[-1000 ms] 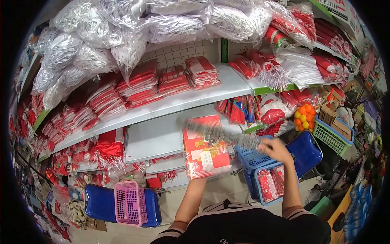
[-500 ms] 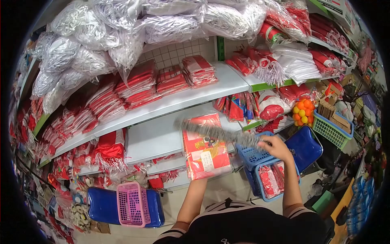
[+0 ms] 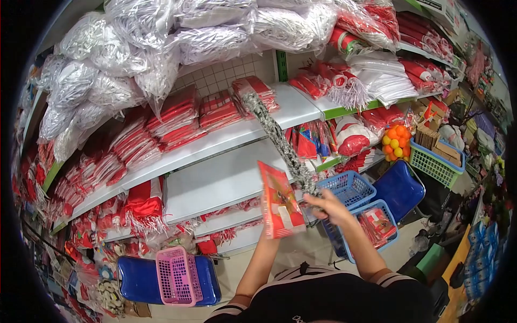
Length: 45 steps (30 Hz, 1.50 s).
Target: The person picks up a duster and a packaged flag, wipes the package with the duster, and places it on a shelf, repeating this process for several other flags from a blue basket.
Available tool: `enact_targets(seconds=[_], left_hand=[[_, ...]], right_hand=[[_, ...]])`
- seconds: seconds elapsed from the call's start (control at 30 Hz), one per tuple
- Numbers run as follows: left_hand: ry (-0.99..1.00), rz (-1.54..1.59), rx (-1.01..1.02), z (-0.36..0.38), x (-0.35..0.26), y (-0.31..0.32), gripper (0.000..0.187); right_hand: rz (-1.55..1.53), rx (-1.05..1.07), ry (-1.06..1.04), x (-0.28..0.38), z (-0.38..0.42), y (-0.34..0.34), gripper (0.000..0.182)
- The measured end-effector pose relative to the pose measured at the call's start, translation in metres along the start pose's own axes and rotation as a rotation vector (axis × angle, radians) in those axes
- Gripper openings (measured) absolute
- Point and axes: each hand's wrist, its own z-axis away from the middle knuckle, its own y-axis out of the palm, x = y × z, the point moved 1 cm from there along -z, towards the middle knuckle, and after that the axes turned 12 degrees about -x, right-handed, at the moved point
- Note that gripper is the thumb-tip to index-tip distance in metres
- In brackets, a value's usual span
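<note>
My left hand [image 3: 267, 236] is mostly hidden behind a red plastic-wrapped packet [image 3: 279, 200] that it holds up edge-on, at chest height in front of the shelves. My right hand [image 3: 327, 206] grips the lower end of a long grey speckled duster-like stick [image 3: 279, 141], which slants up and to the left, its tip reaching the red and white folded packs [image 3: 258, 92] on the upper white shelf [image 3: 242, 131].
Bags of white goods [image 3: 177, 37] fill the top shelf. Red folded stacks [image 3: 177, 116] line the shelf below. Two blue baskets [image 3: 355, 199] stand at the right beside a blue stool [image 3: 401, 188]. A pink basket [image 3: 175, 274] rests on another blue stool at lower left.
The stick swung from lying across the packet to pointing up and left. The packet turned from flat-on to edge-on. My right hand moved left, closer to the packet.
</note>
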Motion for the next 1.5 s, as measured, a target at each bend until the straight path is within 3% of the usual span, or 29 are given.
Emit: enact_targets(seconds=[0.03,0.1,0.17,0.2,0.3,0.33,0.43,0.6,0.7,0.73,0.83,0.87,0.97,1.07,1.17,1.2,1.3,1.43,1.47,1.5], left_hand=[[0.011,-0.028,-0.023,-0.006,0.005,0.000,0.053],[0.280,-0.301,-0.570,-0.004,0.020,-0.002,0.047],[0.550,-0.570,-1.121,0.008,0.037,-0.003,0.047],[0.566,-0.616,-1.111,0.012,0.033,-0.013,0.054],[0.524,-0.768,-1.221,0.020,0.016,-0.003,0.060],[0.526,-0.677,-1.273,0.024,0.008,0.007,0.062],[0.242,-0.364,-1.049,0.041,-0.032,0.036,0.047],[0.406,-0.335,-0.805,0.053,-0.023,0.000,0.045],[0.479,-0.171,-0.679,0.056,0.004,-0.020,0.045],[0.480,-0.160,-0.666,0.056,0.004,-0.023,0.045],[0.460,-0.139,-0.645,0.052,-0.007,-0.017,0.046],[0.453,-0.141,-0.640,0.049,-0.013,-0.015,0.046],[0.427,-0.147,-0.630,0.038,-0.026,-0.013,0.046],[0.418,-0.144,-0.628,0.032,-0.028,-0.013,0.046],[0.412,-0.143,-0.630,0.026,-0.032,-0.014,0.046],[0.413,-0.142,-0.628,0.023,-0.033,-0.014,0.046],[0.412,-0.144,-0.637,0.023,-0.031,-0.015,0.046],[0.412,-0.144,-0.648,0.024,-0.028,-0.015,0.047],[0.415,-0.144,-0.653,0.025,-0.028,-0.015,0.047],[0.414,-0.144,-0.652,0.023,-0.028,-0.015,0.047]], right_hand=[[-0.023,0.030,-0.005,-0.006,0.002,0.013,0.046],[0.043,0.048,-0.023,-0.020,0.001,0.025,0.044],[0.195,-0.073,-0.334,-0.028,0.000,0.039,0.041],[0.271,-0.134,-0.488,-0.029,0.000,0.043,0.040],[0.106,-0.174,-0.145,-0.023,-0.003,0.028,0.040],[-0.013,-0.195,-0.176,-0.025,-0.008,0.024,0.038],[-0.195,-0.127,-0.161,-0.010,-0.009,0.015,0.033],[-0.240,-0.112,-0.142,-0.009,-0.005,0.026,0.033],[0.031,-0.109,-0.061,-0.015,0.000,0.024,0.036],[0.058,-0.110,-0.203,-0.014,0.003,0.025,0.031],[0.619,0.060,-0.585,-0.009,-0.004,-0.010,0.034],[0.841,0.162,-0.482,0.016,0.014,-0.012,0.036],[0.977,0.441,-0.481,0.039,0.027,-0.037,0.036],[0.999,0.111,-0.634,0.039,0.018,-0.062,0.036],[1.026,-0.009,-0.562,0.037,0.014,-0.070,0.037],[0.915,0.134,-0.703,0.035,0.019,-0.069,0.037],[1.098,0.328,-0.543,0.045,0.028,-0.077,0.036],[1.049,-0.190,-0.571,0.056,0.027,-0.075,0.036],[0.875,-0.076,-0.621,0.050,0.025,-0.074,0.038],[0.948,0.031,-0.606,0.048,0.027,-0.075,0.037]])
